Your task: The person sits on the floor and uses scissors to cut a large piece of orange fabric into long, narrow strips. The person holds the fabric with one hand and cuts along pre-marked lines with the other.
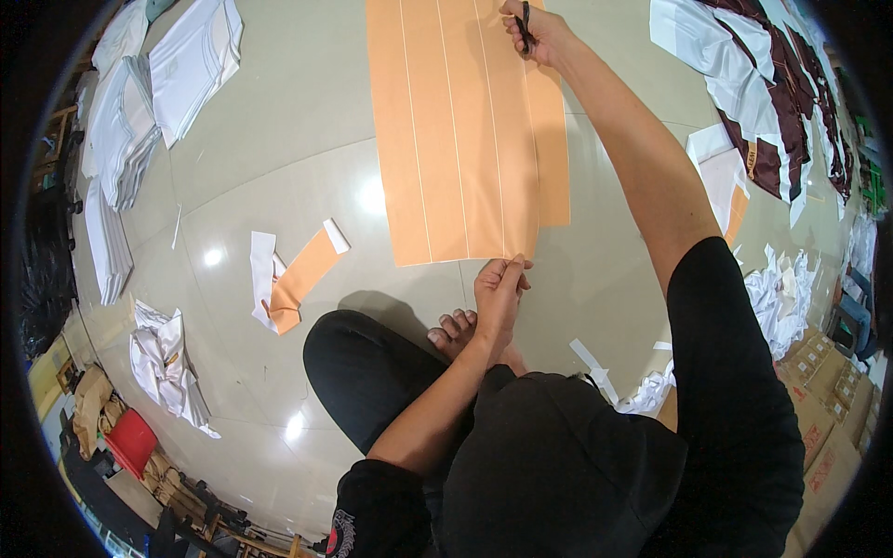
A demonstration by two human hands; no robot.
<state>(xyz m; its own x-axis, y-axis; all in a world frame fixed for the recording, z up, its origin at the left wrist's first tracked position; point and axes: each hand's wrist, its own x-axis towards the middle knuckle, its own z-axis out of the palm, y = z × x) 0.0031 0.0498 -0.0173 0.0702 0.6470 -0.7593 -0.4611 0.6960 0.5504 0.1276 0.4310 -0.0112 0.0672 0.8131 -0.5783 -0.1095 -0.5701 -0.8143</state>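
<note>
A long peach-orange sheet of cloth (433, 139) with thin white lines running lengthwise lies on the tiled floor, its far end beyond the top of the view. My left hand (500, 284) pinches the near edge close to its right corner. At the far end, my right hand (539, 35) is wrapped round black-handled scissors (526, 28), on the cloth's right side. The scissor blades cannot be made out. Along the right, a peach strip (553, 139) lies partly beneath or beside the main sheet, its near end farther from me.
Peach and white offcuts (302, 284) lie left of the cloth. White folded stacks (126, 130) stand far left, with a crumpled white piece (167, 363) nearer. On the right are dark maroon and white cloth (758, 84), a white scrap heap (781, 293) and cardboard boxes (823, 400).
</note>
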